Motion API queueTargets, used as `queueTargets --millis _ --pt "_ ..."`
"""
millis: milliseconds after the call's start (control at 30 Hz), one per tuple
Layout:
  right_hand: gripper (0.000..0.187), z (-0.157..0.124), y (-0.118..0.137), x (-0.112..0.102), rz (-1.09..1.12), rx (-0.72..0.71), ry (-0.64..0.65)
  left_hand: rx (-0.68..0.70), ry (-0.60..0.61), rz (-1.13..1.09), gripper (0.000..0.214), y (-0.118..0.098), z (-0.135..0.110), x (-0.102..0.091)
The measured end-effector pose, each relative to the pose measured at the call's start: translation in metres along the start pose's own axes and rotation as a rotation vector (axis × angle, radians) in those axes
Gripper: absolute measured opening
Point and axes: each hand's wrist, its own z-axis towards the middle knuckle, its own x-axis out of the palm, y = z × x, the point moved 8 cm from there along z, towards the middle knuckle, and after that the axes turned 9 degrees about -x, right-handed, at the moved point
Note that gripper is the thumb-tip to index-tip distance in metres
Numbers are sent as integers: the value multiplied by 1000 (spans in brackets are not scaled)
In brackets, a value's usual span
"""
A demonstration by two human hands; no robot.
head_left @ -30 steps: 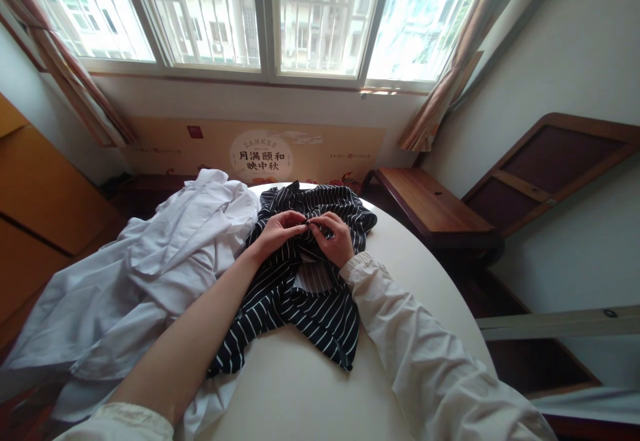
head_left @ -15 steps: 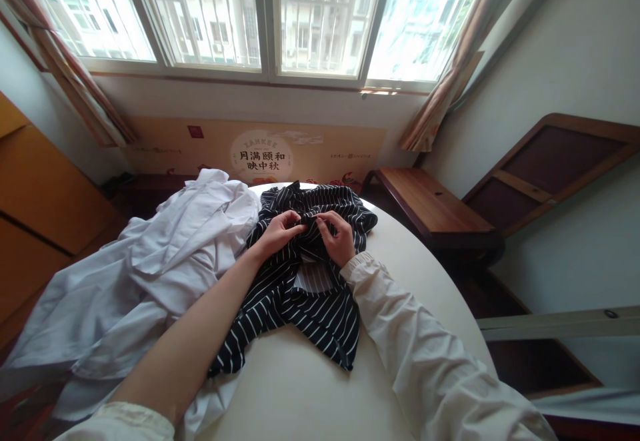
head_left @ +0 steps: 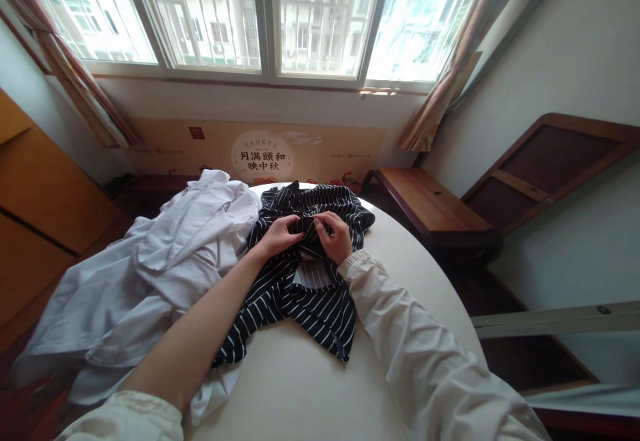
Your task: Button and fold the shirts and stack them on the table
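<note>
A black shirt with white stripes lies bunched on the white table, its pale inner side showing through a gap near the middle. My left hand pinches the dark fabric from the left, thumb toward me. Close beside it, my right hand grips the same part between thumb and fingers. The fingertips of both hands are nearly together, and any small part between them is too small to make out. White cloth is heaped left of the shirt and hangs over the table's edge.
A barred window with curtains spans the far wall, above a printed panel. To the right stand a wooden bench and a leaning wooden frame. An orange-brown cabinet is at the left.
My fingers have shifted slightly on the striped fabric, with the right fingers a little further left. The shirt's lower edge sits slightly higher in view. Both hands keep hold.
</note>
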Motion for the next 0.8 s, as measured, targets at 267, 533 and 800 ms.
queueTargets --millis 267,533,800 --pt "23 -1 5 -4 -41 28 25 12 -9 119 28 -17 -1 2" --pt "22 -12 15 -6 -6 61 24 8 -94 294 18 -47 -14 -8" --pt "19 -24 21 -1 80 144 0 -49 -149 122 28 -13 -49 2"
